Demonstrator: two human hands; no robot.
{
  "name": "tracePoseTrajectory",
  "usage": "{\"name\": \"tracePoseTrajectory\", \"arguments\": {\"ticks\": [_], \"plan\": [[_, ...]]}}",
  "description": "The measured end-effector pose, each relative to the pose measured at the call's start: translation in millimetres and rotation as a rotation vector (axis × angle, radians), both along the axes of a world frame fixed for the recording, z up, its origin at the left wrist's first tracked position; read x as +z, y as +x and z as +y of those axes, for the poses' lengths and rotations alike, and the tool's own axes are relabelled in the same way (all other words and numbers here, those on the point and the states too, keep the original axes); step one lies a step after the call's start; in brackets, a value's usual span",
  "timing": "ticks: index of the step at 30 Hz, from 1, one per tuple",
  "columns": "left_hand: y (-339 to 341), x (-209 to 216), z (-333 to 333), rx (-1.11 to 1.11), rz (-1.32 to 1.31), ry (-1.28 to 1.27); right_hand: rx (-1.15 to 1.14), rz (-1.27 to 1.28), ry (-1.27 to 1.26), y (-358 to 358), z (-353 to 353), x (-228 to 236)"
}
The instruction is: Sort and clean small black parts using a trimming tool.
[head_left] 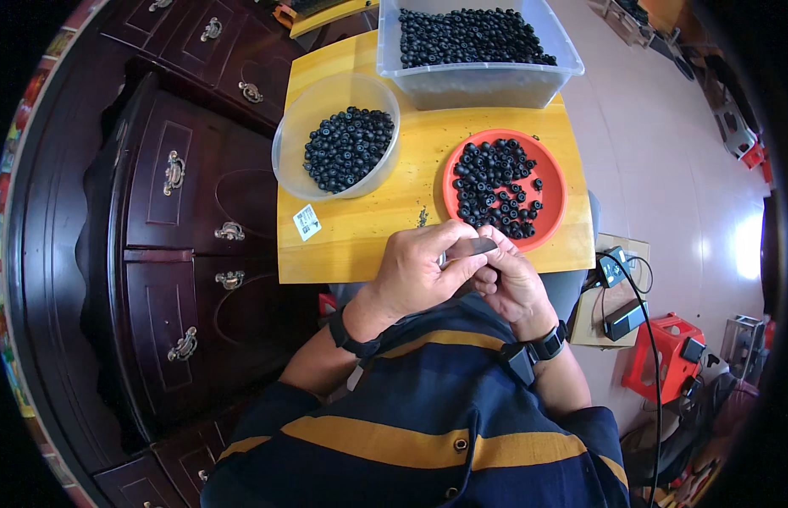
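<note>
My left hand (pixel 421 264) is closed around a small knife, its short grey blade (pixel 472 246) pointing toward my other hand. My right hand (pixel 511 278) is closed too, fingertips pinched close by the blade; whatever they hold is hidden. Both hands meet over the table's near edge, just below a round red plate (pixel 558 213). Scattered on that plate are small black round pieces (pixel 495 161) with ring-like ends, resembling berries or beads. A translucent round tub (pixel 294 135) to the left holds a heap of similar pieces (pixel 350 148).
At the table's far side stands a large clear plastic bin (pixel 478 85) full of black pieces. A white label (pixel 306 222) and dark crumbs (pixel 423 217) lie on the yellow wooden table (pixel 360 254). Dark wooden drawers (pixel 169 212) rise at left. A red stool (pixel 660 356) and a black cable (pixel 655 339) are at right.
</note>
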State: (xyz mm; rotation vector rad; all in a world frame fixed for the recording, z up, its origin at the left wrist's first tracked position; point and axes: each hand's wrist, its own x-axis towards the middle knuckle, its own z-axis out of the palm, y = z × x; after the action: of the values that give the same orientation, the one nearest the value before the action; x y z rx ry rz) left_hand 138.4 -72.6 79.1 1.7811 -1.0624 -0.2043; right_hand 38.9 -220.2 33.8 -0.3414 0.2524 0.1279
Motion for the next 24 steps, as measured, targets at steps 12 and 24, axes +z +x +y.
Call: {"name": "tracePoseTrajectory", "arguments": {"ticks": [12,24], "plan": [[52,23,32,0.409,-0.084,-0.079,-0.097,0.131,0.222,4,0,2],[-8,-17,-9,0.104,-0.189,0.22,-0.086,0.123,0.186,8,7,-4]]}}
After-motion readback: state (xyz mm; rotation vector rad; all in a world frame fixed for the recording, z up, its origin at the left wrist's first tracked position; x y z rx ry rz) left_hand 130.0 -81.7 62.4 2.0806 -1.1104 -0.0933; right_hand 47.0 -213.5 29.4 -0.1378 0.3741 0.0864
